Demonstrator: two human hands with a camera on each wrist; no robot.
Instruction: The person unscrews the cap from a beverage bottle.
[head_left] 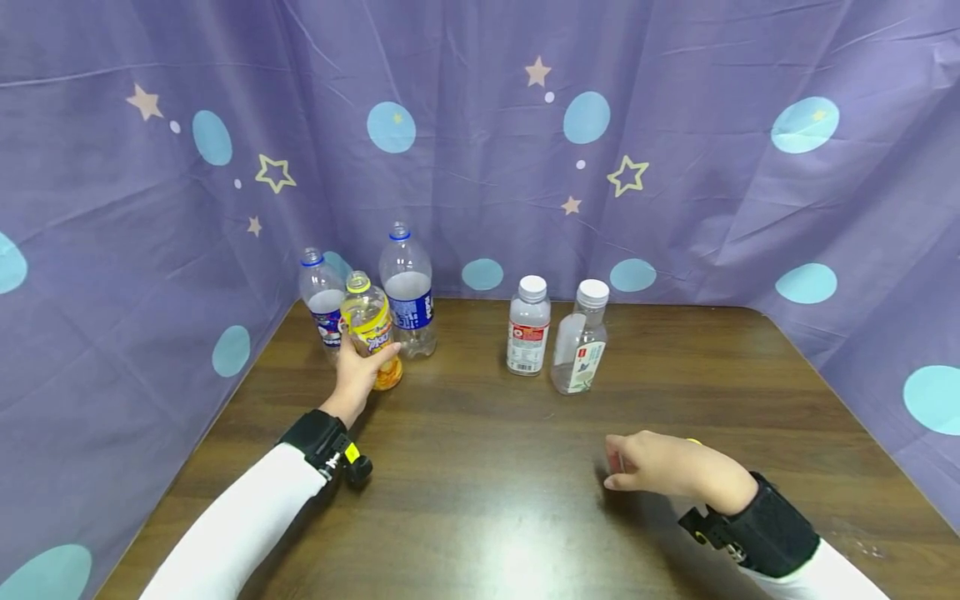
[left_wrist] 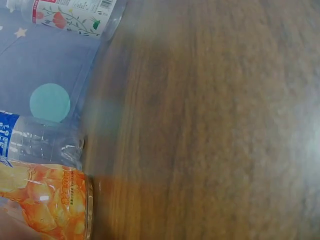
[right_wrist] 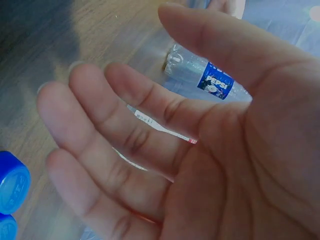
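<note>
1. A purple backdrop cloth (head_left: 480,167), printed with stars and pale blue dots, hangs around three sides of the scene.
2. The dark wooden surface (head_left: 487,500) carries everything and fills most of the left wrist view.
3. Tallest of the bottles is a clear one with a blue label (head_left: 407,292), uncapped, standing at the back left.
4. Beside it, further left, stands a shorter clear Pepsi bottle (head_left: 322,300), also uncapped.
5. Near the middle stand two white-capped bottles close together: one with a red-and-white label (head_left: 528,327), and a flatter one with a flowered label (head_left: 581,337) to its right.
6. The orange-labelled bottle (head_left: 370,327) with a yellow neck ring stands upright on the surface, just in front of the two uncapped bottles. In the left wrist view its base sits on the wood.
7. The left hand (head_left: 358,372) holds that bottle low on its body, its grip wrapped round the label.
8. The right hand (head_left: 660,465) rests low over the surface, well apart from the bottles; its grip is loose, fingers relaxed and holding nothing.
9. Two blue caps (right_wrist: 11,186) lie on the surface by the right hand's fingers.
</note>
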